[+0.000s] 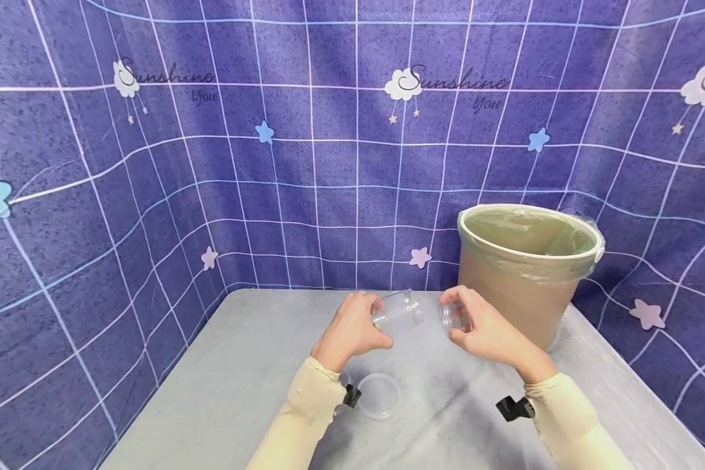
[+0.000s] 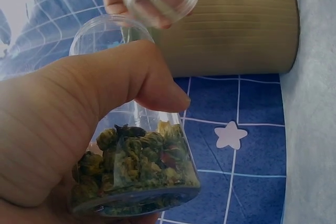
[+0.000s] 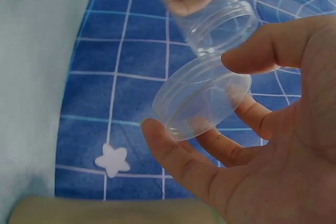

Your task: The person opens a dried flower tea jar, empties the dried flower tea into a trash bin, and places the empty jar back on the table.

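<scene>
My left hand [image 1: 352, 329] grips a clear plastic jar [image 1: 401, 310] tilted on its side, its open mouth toward my right hand. Greenish dried flower buds [image 2: 139, 163] lie inside at the jar's bottom end, as the left wrist view shows. Between the fingers and thumb of my right hand [image 1: 487, 329] is a clear round lid [image 3: 202, 98], held by its rim. The lid faces the jar's mouth, a short gap apart in the head view. Another clear round piece [image 1: 378, 396], like a lid, lies on the table near my left wrist.
A beige bin [image 1: 517, 300] with a green liner bag stands at the right, just behind my right hand. Part of a clear round object shows beside my left sleeve. Blue gridded cloth [image 1: 329, 163] rises behind the grey table [image 1: 211, 378].
</scene>
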A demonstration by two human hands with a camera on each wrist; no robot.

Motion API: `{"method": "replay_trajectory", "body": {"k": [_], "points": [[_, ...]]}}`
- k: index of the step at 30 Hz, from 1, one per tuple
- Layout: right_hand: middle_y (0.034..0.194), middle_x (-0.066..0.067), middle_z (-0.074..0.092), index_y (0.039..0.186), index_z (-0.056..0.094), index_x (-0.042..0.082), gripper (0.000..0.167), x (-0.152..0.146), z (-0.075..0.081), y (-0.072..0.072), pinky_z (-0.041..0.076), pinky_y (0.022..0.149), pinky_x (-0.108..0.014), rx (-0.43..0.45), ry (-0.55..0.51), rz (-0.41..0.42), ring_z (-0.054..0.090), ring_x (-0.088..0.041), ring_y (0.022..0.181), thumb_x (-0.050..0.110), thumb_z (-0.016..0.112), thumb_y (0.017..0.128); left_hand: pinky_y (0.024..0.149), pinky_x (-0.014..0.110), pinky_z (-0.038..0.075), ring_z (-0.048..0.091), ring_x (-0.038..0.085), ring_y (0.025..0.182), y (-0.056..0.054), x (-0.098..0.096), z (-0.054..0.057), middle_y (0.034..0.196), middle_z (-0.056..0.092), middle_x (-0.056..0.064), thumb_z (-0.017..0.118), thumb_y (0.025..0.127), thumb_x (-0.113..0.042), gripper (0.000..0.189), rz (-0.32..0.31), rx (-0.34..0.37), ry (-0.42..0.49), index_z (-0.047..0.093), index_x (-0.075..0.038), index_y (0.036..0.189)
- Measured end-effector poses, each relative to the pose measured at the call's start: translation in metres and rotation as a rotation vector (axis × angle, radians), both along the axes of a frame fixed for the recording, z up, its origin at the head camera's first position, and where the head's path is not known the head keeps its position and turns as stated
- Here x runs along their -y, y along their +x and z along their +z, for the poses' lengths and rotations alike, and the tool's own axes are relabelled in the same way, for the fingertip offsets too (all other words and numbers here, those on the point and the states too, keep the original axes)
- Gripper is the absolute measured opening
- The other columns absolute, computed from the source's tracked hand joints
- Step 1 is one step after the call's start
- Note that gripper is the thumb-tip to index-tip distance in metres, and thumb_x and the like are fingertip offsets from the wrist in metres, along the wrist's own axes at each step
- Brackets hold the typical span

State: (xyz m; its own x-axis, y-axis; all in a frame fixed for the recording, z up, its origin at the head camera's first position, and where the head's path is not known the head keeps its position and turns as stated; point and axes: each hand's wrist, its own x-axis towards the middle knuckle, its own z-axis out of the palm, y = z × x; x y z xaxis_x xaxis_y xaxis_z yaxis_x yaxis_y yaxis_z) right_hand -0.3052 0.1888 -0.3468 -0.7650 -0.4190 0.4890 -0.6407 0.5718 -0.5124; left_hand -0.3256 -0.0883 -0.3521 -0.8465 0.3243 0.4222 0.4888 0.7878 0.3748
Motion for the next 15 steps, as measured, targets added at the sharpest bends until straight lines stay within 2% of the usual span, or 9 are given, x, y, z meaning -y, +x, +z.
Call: {"method": "replay_trajectory", "body": {"k": [6, 15], "points": [[0.105, -0.003, 0.06, 0.12, 0.058, 0.008, 0.048, -0.013, -0.009, 0.006, 0.048, 0.071, -0.027, -0.045, 0.057, -0.045, 0.055, -0.02, 0.085, -0.002, 0.071, 0.074, 0.083, 0.035, 0.051, 0.057, 0.022, 0.091, 0.003, 0.0, 0.005, 0.097, 0.067, 0.006, 0.085, 0.06, -0.024, 0.047, -0.003, -0.015, -0.005, 0.071, -0.01, 0.102], [0.109, -0.005, 0.06, 0.119, 0.06, 0.009, 0.049, -0.027, -0.029, 0.013, 0.05, 0.068, -0.025, -0.063, 0.103, -0.07, 0.055, -0.02, 0.088, -0.001, 0.071, 0.072, 0.082, 0.035, 0.05, 0.056, 0.022, 0.092, 0.004, -0.003, 0.01, 0.095, 0.065, 0.004, 0.085, 0.059, -0.026, 0.047, 0.012, -0.038, -0.004, 0.07, -0.011, 0.101]]}}
